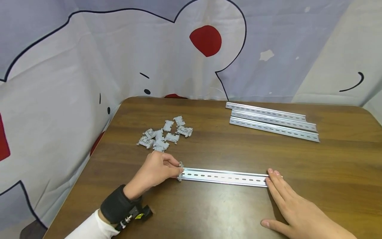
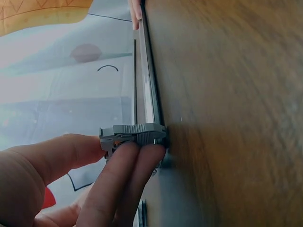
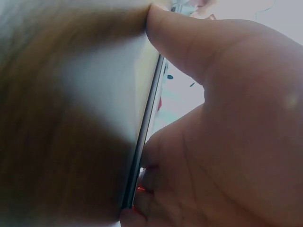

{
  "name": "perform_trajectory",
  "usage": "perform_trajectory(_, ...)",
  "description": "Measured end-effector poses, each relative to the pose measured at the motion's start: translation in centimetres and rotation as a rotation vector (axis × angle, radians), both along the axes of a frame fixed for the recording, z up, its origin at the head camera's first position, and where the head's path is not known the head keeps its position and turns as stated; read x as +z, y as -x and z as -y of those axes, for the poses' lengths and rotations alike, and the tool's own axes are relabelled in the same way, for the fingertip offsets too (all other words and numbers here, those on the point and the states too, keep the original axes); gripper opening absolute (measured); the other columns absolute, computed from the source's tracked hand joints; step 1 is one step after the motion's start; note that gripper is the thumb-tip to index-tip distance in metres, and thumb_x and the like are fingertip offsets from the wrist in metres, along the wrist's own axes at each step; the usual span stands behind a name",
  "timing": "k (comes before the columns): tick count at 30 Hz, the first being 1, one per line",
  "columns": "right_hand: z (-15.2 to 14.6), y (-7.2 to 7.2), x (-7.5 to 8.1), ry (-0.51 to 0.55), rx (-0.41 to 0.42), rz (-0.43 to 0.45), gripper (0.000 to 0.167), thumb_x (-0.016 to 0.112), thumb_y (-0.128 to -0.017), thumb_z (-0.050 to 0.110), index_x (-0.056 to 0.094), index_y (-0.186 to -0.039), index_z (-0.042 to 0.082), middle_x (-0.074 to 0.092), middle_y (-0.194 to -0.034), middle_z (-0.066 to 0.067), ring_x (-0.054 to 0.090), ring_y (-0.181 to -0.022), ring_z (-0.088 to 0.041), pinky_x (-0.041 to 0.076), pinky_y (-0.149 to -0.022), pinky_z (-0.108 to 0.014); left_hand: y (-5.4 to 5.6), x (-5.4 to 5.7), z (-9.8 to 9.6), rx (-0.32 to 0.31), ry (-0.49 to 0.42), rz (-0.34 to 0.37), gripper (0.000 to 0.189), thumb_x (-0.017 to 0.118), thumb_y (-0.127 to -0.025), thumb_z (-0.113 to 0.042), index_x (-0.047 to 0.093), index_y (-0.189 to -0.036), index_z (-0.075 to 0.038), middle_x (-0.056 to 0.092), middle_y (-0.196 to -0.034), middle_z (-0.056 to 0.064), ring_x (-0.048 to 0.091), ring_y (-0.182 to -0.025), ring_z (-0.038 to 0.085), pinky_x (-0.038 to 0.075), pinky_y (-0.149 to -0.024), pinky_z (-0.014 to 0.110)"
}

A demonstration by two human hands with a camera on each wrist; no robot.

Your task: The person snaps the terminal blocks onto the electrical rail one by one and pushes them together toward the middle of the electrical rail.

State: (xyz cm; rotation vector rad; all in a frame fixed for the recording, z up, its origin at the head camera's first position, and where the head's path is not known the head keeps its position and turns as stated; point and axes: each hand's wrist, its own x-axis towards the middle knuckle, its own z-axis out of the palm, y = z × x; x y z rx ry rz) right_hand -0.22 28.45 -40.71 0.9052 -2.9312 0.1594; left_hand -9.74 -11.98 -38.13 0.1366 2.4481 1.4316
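Note:
A slotted metal DIN rail (image 1: pixel 223 177) lies flat across the table in front of me. At its left end my left hand (image 1: pixel 158 168) pinches a grey plastic DIN rail clip (image 1: pixel 180 171) between thumb and fingers. In the left wrist view the ribbed grey clip (image 2: pixel 135 135) stands across the rail (image 2: pixel 150 87); whether it is seated cannot be seen. My right hand (image 1: pixel 293 205) rests its straight fingers on the rail's right end, thumb spread on the table. The right wrist view shows the rail's edge (image 3: pixel 142 142) beneath that hand.
Several loose grey clips (image 1: pixel 159 136) lie in a cluster behind my left hand. Three more slotted rails (image 1: pixel 273 127) lie side by side at the back right of the wooden table (image 1: pixel 209 149). A printed cloth (image 1: pixel 149 49) hangs behind the table.

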Motion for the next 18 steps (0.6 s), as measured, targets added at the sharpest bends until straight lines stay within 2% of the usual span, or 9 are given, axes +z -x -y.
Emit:
perform_trajectory(3,0.0,0.0,0.0,-0.007,-0.004,-0.002,0.109,0.063,-0.081,0.068,0.016,-0.154,0.001,0.008,-0.163,-0.015,0.0,-0.151,-0.022,-0.007,-0.106,-0.004,-0.1,0.1,-0.3,0.012,-0.008,-0.001,0.015,0.081,-0.077,-0.018,0.075,-0.086,-0.008,0.073,-0.073,0.001,0.07,-0.065,0.015,0.051,-0.057,0.03)
perform_trajectory(10,-0.1,-0.1,-0.1,0.009,0.01,-0.016,0.111,0.066,-0.08,0.066,0.016,-0.154,0.001,0.006,-0.163,-0.015,-0.003,-0.15,-0.022,-0.007,-0.108,-0.007,-0.3,0.2,-0.8,0.042,0.03,-0.057,0.007,0.083,-0.076,-0.018,0.079,-0.081,-0.015,0.075,-0.086,-0.001,0.069,-0.066,0.011,0.052,-0.057,0.029)
perform_trajectory(13,-0.1,-0.1,-0.1,0.012,0.005,-0.012,0.11,0.066,-0.08,0.066,0.016,-0.154,0.001,0.008,-0.163,-0.015,-0.001,-0.151,-0.023,-0.007,-0.108,-0.006,-0.3,0.2,-0.9,0.046,-0.007,-0.04,0.008,0.084,-0.076,-0.016,0.079,-0.081,-0.013,0.075,-0.086,0.001,0.069,-0.066,0.012,0.053,-0.058,0.029)
perform_trajectory(18,0.1,-0.1,0.0,0.019,0.004,-0.006,0.109,0.065,-0.081,0.066,0.016,-0.154,0.001,0.009,-0.162,-0.016,0.001,-0.151,-0.023,-0.006,-0.108,-0.007,-0.4,-0.1,-1.2,0.038,-0.134,0.043,0.013,0.081,-0.077,-0.011,0.075,-0.086,-0.003,0.074,-0.082,0.008,0.071,-0.069,0.018,0.057,-0.063,0.034)
